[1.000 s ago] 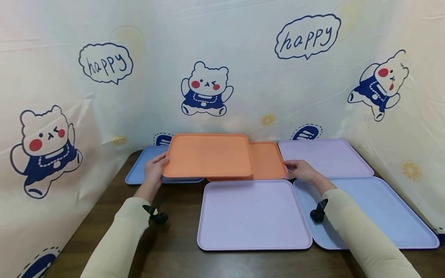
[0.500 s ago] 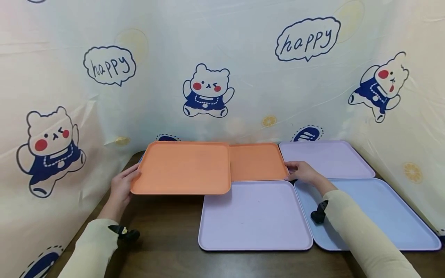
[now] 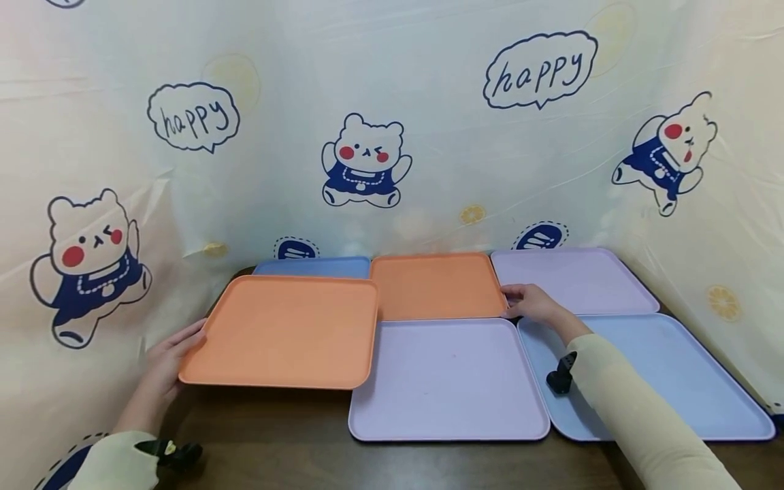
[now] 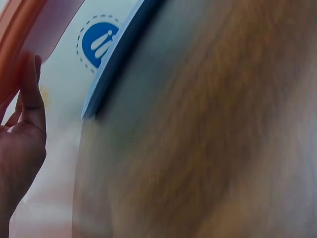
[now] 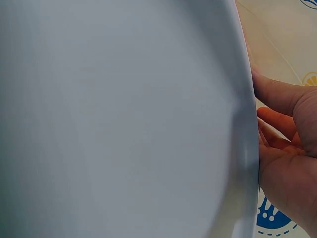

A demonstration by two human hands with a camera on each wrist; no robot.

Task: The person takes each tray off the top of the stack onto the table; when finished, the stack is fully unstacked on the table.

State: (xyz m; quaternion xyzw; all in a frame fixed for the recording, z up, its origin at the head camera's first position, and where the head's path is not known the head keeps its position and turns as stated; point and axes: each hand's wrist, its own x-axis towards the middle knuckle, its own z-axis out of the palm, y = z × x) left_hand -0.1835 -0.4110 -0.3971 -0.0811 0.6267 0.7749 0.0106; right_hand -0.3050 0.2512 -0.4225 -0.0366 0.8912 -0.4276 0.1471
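Observation:
My left hand (image 3: 164, 362) grips the left edge of an orange tray (image 3: 282, 330), which is held over the left side of the table. In the left wrist view, the fingers and thumb of that left hand (image 4: 22, 144) are at the rim of the orange tray (image 4: 15, 44). A second orange tray (image 3: 435, 286) lies in the middle of the back row. At its right edge, my right hand (image 3: 534, 303) holds the rim with fingers and thumb. The right wrist view shows this right hand (image 5: 290, 144) partly behind a pale tray edge (image 5: 242, 158).
A blue tray (image 3: 312, 266) is partly covered at back left. Purple trays lie at back right (image 3: 576, 275) and front centre (image 3: 450, 381). A light blue tray (image 3: 655, 374) sits at front right, under my right forearm. A patterned cloth (image 3: 429, 75) hangs behind the dark wooden table (image 3: 294, 435).
My left hand has carried the orange tray left and toward me, off the back row. The back orange and blue trays show more. My right hand has stayed put.

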